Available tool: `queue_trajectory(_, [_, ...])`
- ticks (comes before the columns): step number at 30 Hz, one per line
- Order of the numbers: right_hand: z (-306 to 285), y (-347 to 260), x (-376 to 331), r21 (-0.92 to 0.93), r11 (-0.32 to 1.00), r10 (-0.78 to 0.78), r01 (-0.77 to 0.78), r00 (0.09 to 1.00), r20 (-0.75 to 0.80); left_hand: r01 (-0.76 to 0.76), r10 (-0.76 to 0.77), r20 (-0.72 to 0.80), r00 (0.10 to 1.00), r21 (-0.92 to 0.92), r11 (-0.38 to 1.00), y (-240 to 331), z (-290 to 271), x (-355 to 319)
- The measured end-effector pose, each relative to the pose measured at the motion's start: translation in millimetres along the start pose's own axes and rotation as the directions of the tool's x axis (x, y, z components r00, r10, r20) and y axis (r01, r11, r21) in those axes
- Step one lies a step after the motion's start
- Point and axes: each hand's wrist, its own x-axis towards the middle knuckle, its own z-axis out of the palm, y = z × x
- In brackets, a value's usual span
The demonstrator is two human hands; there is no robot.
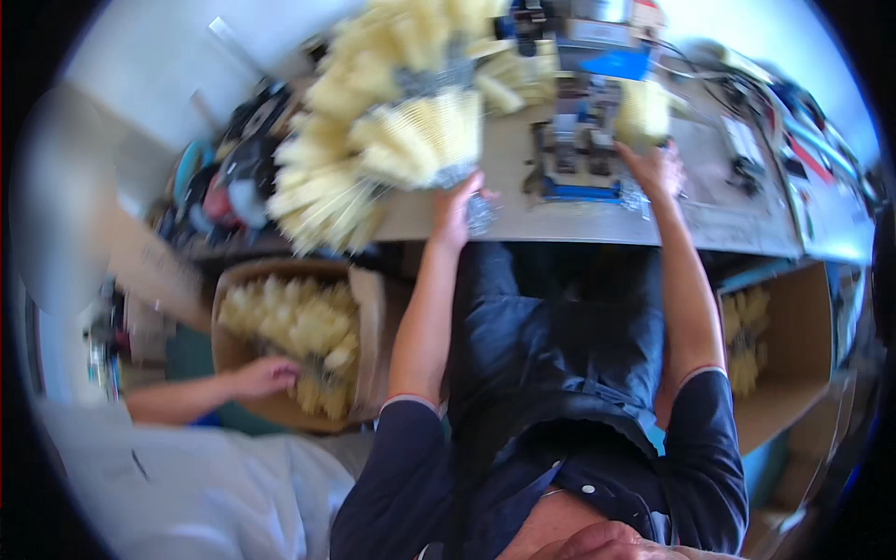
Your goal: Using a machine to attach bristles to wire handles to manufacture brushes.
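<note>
At the bench's front edge, my left hand [455,210] is closed round the wire ends of a pale yellow bristle brush bunch [420,140]. Loose wire ends show below its fingers. Behind and left of it rises a large pile of similar pale yellow brushes [364,65]. Further right, my right hand [658,173] grips a smaller pale yellow brush bundle [644,117] near its lower end, with thin wires hanging by the palm. Between my hands stands a small metal fixture [583,140] with a blue front strip. Blur hides the fine detail of both grips.
A cardboard box [369,317] of yellow brushes stands below left, where a co-worker's hand [266,376] reaches in. Another cardboard box [793,355] with brushes is below right. Cables and tools [747,159] lie at the bench's right; dark clutter [233,177] crowds the left.
</note>
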Motion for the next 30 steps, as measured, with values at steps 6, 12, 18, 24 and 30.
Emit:
queue_trajectory(6, [-6, 11, -6, 0.010, 1.000, -0.006, 0.008, 0.990, -0.139, 0.068, -0.068, -0.014, 0.998, 0.019, 0.997, -6, 15, 3])
queue_trajectory(12, [-10, 9, -2, 0.040, 0.998, 0.042, -0.042, 0.999, 0.013, 0.049, -0.048, -0.024, 0.999, 0.043, 0.998, -2, 17, 0])
queue_trajectory(18, [-11, 9, 2, 0.005, 1.000, 0.020, -0.020, 1.000, -0.001, 0.042, -0.041, -0.012, 0.999, 0.050, 0.998, -2, 17, 1])
queue_trajectory(24, [11, 17, 20, -0.050, 0.998, -0.049, 0.045, 0.996, -0.080, 0.045, -0.044, -0.021, 0.999, 0.050, 0.998, -1, 18, 0])
queue_trajectory(30, [5, 36, 39, -0.016, 0.993, -0.118, 0.117, 0.989, -0.088, 0.039, -0.037, -0.029, 0.999, 0.047, 0.998, -6, 12, 4])
